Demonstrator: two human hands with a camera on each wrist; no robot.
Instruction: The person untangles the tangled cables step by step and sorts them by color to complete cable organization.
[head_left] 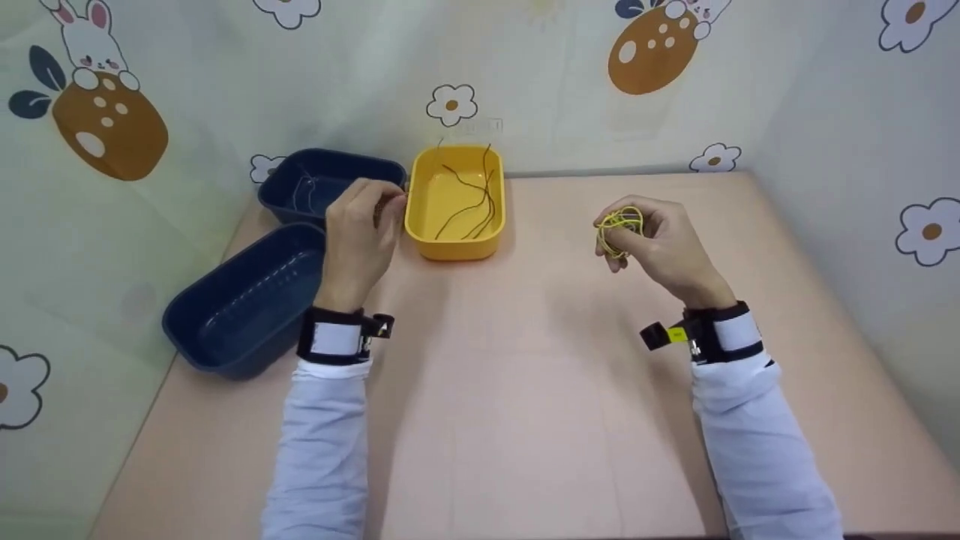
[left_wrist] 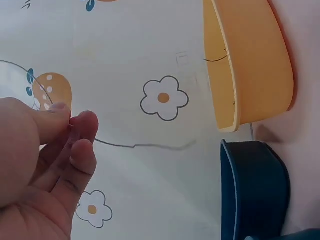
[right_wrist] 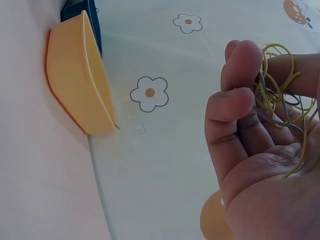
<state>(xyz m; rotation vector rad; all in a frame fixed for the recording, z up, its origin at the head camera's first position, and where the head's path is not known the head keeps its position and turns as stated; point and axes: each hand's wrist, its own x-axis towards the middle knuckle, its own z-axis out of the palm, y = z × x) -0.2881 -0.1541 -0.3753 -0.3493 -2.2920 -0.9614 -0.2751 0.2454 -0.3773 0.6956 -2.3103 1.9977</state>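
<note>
My left hand (head_left: 356,244) is raised by the back blue bin (head_left: 330,155) and the left edge of the yellow bin (head_left: 455,252). In the left wrist view its thumb and fingertips pinch a thin grey wire (left_wrist: 115,144), whose ends stick out on both sides. Out to the right, my right hand (head_left: 675,247) holds a tangled bundle of yellow and grey wires (head_left: 621,225) above the table. The right wrist view shows loops of the bundle (right_wrist: 274,92) between thumb and curled fingers. Several dark wires (head_left: 480,206) lie in the yellow bin, and thin wires (head_left: 306,191) in the back blue one.
A second blue bin (head_left: 244,300) stands at an angle in front of the back blue bin, left of my left forearm. The pale table (head_left: 525,390) meets a patterned cloth wall (head_left: 540,97) at the back and on both sides.
</note>
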